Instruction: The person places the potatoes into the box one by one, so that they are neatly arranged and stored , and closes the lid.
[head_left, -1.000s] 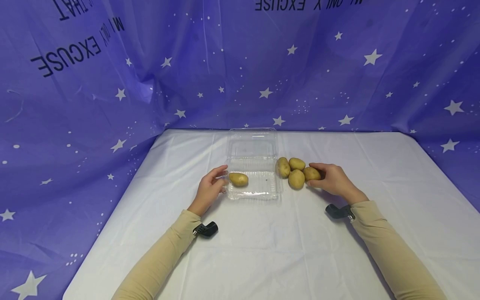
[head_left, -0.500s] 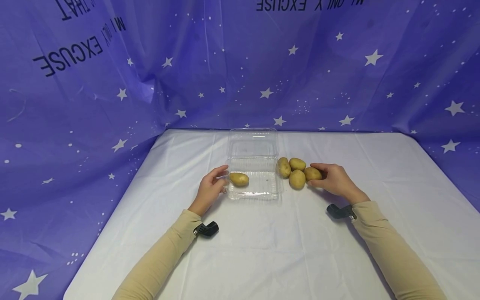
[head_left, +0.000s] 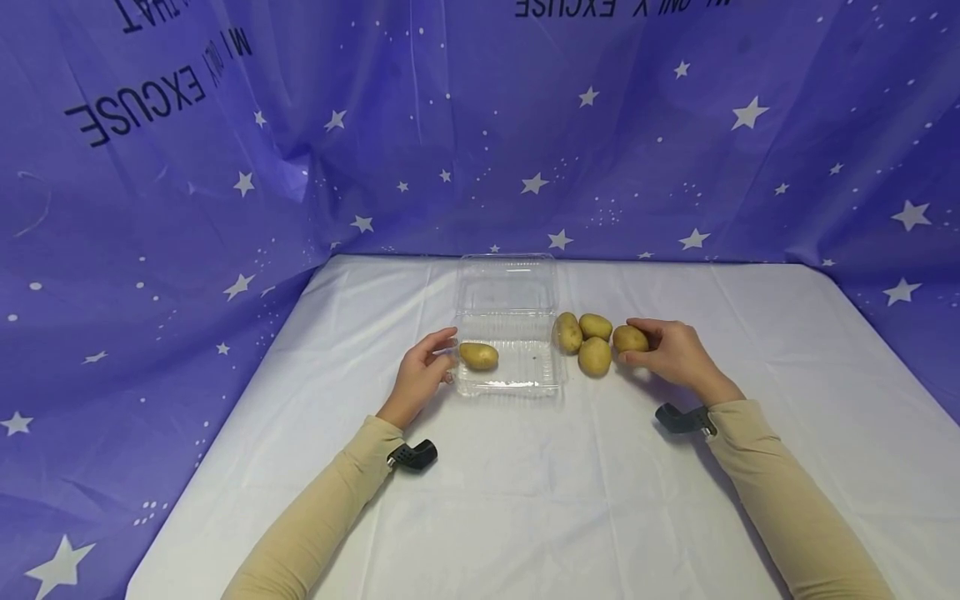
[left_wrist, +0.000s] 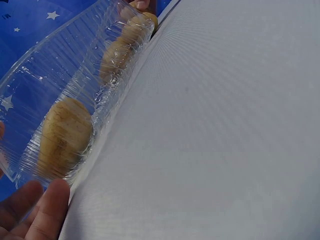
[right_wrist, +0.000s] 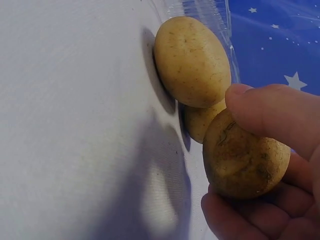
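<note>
Nearest the wearer, the sleeves (head_left: 330, 496) come in over the white table (head_left: 525, 500) from either side of the clear container, each with a dark wrist camera (head_left: 416, 456) at its cuff. The left hand (head_left: 422, 379) is at the container's left wall, fingers apart and loosely bent, holding no potato; whether the fingertips bear on the plastic, I cannot tell.

The container (head_left: 517, 389) lies open, its tray side toward the wearer. Inside, against its left end, sits 1 potato (head_left: 478, 357), long axis running left to right, pointing toward the bare right half of the tray. The left hand is the nearer of the 2 to it.

To the container's right, the right hand (head_left: 678, 354) pinches the held potato (head_left: 628, 338) between thumb and fingers. That potato's long axis is hard to judge, since the fingers cover its far end from the container. The relation that counts: it lies straight right of the tray, with 3 loose potatoes between. Of these, the round potato (head_left: 595, 357) is nearer the wearer, the upright-lying potato (head_left: 567, 332) sits right beside the container's wall, its length running near to far, and the far potato (head_left: 596, 327) lies with its length roughly left to right.

Beyond the tray, the container's lid (head_left: 506, 287) lies folded back, and behind it hangs the starry purple backdrop (head_left: 450, 167).
</note>
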